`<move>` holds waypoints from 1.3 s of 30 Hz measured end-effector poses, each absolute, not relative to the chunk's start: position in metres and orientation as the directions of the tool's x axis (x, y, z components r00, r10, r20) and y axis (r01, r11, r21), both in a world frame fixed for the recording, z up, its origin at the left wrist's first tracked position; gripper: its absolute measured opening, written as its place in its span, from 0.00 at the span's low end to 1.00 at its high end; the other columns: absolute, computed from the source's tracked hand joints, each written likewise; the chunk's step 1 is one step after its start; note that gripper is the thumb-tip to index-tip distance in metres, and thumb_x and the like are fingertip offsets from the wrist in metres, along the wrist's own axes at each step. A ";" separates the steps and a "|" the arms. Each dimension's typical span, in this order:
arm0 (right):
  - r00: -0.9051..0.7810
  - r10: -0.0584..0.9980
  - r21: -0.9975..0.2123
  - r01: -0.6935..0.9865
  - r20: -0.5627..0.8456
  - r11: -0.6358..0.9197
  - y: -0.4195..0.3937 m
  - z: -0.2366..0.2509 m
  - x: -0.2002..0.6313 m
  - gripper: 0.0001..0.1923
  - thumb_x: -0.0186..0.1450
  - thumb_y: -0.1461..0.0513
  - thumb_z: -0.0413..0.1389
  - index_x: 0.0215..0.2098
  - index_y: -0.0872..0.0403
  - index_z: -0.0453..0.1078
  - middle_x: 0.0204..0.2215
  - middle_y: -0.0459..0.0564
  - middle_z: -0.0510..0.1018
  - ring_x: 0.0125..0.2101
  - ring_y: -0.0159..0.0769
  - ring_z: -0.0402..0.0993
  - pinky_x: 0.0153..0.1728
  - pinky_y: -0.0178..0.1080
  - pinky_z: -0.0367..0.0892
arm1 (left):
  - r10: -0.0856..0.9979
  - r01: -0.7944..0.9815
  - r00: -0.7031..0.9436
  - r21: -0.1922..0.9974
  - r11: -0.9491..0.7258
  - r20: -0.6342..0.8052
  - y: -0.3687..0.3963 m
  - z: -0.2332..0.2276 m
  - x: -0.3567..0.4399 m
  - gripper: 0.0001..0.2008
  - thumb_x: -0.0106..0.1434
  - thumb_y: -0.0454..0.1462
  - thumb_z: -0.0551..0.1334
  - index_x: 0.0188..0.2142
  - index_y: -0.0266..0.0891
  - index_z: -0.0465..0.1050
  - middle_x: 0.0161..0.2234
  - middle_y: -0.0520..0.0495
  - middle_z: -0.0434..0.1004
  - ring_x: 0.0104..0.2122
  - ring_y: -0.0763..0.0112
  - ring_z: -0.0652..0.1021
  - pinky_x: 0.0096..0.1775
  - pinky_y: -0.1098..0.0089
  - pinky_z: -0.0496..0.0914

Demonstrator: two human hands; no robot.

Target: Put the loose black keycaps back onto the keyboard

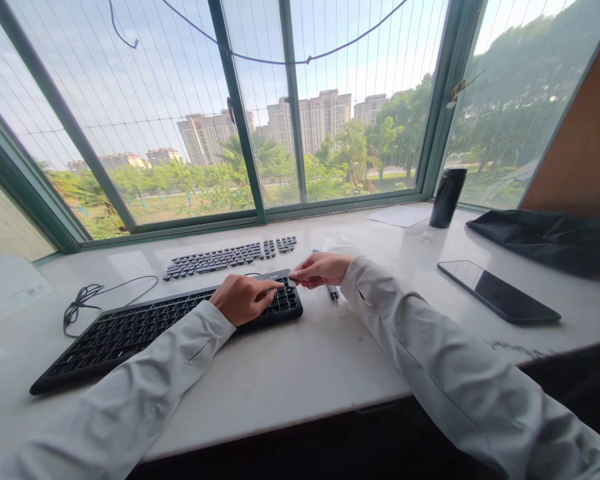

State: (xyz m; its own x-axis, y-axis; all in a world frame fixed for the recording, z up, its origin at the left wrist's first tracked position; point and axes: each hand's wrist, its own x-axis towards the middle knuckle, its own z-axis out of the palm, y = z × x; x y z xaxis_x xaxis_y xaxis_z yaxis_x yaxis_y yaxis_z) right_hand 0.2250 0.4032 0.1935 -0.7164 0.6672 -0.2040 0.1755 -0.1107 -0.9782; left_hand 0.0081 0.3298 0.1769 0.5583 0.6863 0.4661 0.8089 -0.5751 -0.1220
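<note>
On the white windowside bench [290, 373], a black keyboard [143, 323] is set; dark piece [292, 283] pinched by right hand [325, 269], left hand's [244, 298] grip unclear.

Through the feed I look across a pale table [330, 367] to a wide window [165, 87] in dark green frames [245, 127], a dark cable [309, 61] sagging across its upper part. Daylight comes through it, and outside I make out tall buildings [325, 117], trees [410, 123] and a lightly clouded blue sky [375, 60]. At far right stands a brownish wall [583, 143]
</note>
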 end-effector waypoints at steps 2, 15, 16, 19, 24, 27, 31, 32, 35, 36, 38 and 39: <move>-0.749 0.627 -0.963 0.059 -0.216 -0.262 0.400 0.197 0.225 0.06 0.55 0.64 0.62 0.29 0.62 0.72 0.22 0.45 0.73 0.21 0.20 0.67 0.25 0.23 0.67 | 0.665 0.826 0.504 -0.084 -0.557 0.551 0.326 0.180 0.011 0.15 0.62 0.43 0.54 0.45 0.46 0.74 0.20 0.53 0.74 0.20 0.77 0.73 0.28 0.76 0.63; -0.794 0.563 -0.934 0.015 -0.228 -0.358 0.383 0.195 0.213 0.03 0.60 0.66 0.56 0.31 0.60 0.72 0.31 0.50 0.77 0.29 0.25 0.72 0.35 0.29 0.70 | 0.697 0.649 0.201 0.439 -0.621 0.688 0.313 0.195 0.028 0.19 0.57 0.50 0.59 0.37 0.39 0.78 0.14 0.57 0.61 0.16 0.81 0.59 0.20 0.78 0.57; -0.792 0.571 -0.940 0.011 -0.216 -0.341 0.383 0.196 0.215 0.05 0.61 0.64 0.56 0.32 0.60 0.72 0.33 0.51 0.77 0.30 0.26 0.73 0.35 0.29 0.70 | 0.709 0.630 0.181 0.473 -0.616 0.682 0.314 0.194 0.028 0.19 0.57 0.50 0.60 0.37 0.39 0.78 0.14 0.57 0.59 0.16 0.81 0.58 0.20 0.78 0.56; -0.795 0.581 -0.958 -0.001 -0.174 -0.288 0.385 0.199 0.219 0.16 0.64 0.54 0.52 0.34 0.59 0.73 0.37 0.53 0.77 0.32 0.27 0.72 0.37 0.31 0.70 | 0.740 0.590 0.138 0.545 -0.595 0.658 0.317 0.194 0.028 0.18 0.56 0.49 0.60 0.37 0.39 0.78 0.14 0.57 0.58 0.17 0.80 0.58 0.21 0.77 0.56; -0.818 0.562 -0.979 0.004 -0.121 -0.205 0.385 0.200 0.222 0.14 0.63 0.55 0.53 0.36 0.58 0.72 0.41 0.54 0.76 0.33 0.27 0.72 0.39 0.33 0.68 | 0.762 0.561 0.146 0.582 -0.589 0.631 0.318 0.194 0.027 0.18 0.56 0.49 0.60 0.36 0.39 0.78 0.14 0.56 0.62 0.17 0.80 0.58 0.22 0.76 0.56; -0.810 0.573 -0.977 -0.001 -0.123 -0.211 0.384 0.199 0.222 0.13 0.64 0.56 0.52 0.37 0.58 0.72 0.42 0.55 0.76 0.33 0.27 0.72 0.40 0.33 0.68 | 0.777 0.495 0.152 0.633 -0.595 0.611 0.318 0.195 0.027 0.19 0.58 0.49 0.58 0.36 0.37 0.78 0.18 0.53 0.69 0.19 0.79 0.63 0.23 0.75 0.58; -0.784 0.609 -0.974 -0.028 -0.119 -0.227 0.383 0.200 0.223 0.13 0.63 0.56 0.53 0.39 0.57 0.71 0.41 0.54 0.77 0.32 0.27 0.72 0.41 0.34 0.67 | 0.800 0.427 0.147 0.692 -0.582 0.582 0.319 0.197 0.026 0.21 0.62 0.48 0.54 0.38 0.35 0.77 0.15 0.55 0.64 0.17 0.79 0.62 0.22 0.76 0.57; -0.789 0.606 -0.975 -0.037 -0.107 -0.220 0.383 0.201 0.223 0.12 0.62 0.57 0.55 0.38 0.57 0.71 0.41 0.54 0.77 0.32 0.27 0.72 0.41 0.34 0.67 | 0.804 0.427 0.146 0.696 -0.577 0.577 0.319 0.198 0.026 0.21 0.62 0.48 0.54 0.38 0.35 0.77 0.13 0.56 0.60 0.16 0.80 0.60 0.21 0.76 0.56; -0.803 0.592 -0.989 -0.023 -0.069 -0.147 0.384 0.204 0.224 0.15 0.57 0.57 0.59 0.40 0.58 0.71 0.42 0.55 0.76 0.33 0.28 0.72 0.42 0.35 0.66 | 0.809 0.437 0.133 0.699 -0.566 0.572 0.319 0.198 0.025 0.21 0.63 0.47 0.52 0.38 0.34 0.77 0.12 0.57 0.55 0.15 0.80 0.57 0.20 0.76 0.54; -0.802 0.593 -0.995 0.009 -0.068 -0.102 0.384 0.206 0.224 0.17 0.55 0.57 0.61 0.41 0.58 0.70 0.43 0.56 0.76 0.34 0.29 0.72 0.42 0.36 0.66 | 0.809 0.442 0.126 0.698 -0.564 0.574 0.319 0.198 0.024 0.21 0.63 0.47 0.52 0.38 0.34 0.77 0.13 0.57 0.54 0.15 0.80 0.57 0.19 0.76 0.55; -0.789 0.609 -0.993 0.114 -0.082 0.013 0.385 0.209 0.226 0.22 0.52 0.58 0.64 0.43 0.57 0.69 0.41 0.56 0.76 0.36 0.31 0.72 0.43 0.37 0.65 | 0.806 0.459 0.107 0.690 -0.559 0.582 0.320 0.198 0.024 0.20 0.63 0.46 0.52 0.38 0.35 0.77 0.13 0.57 0.54 0.15 0.80 0.57 0.19 0.76 0.55; -0.777 0.623 -0.981 0.177 -0.089 0.080 0.386 0.211 0.227 0.24 0.50 0.58 0.64 0.44 0.57 0.69 0.40 0.56 0.77 0.38 0.33 0.72 0.43 0.38 0.65 | 0.806 0.473 0.098 0.685 -0.555 0.584 0.320 0.198 0.023 0.20 0.63 0.46 0.52 0.38 0.35 0.77 0.13 0.57 0.54 0.15 0.80 0.57 0.20 0.76 0.55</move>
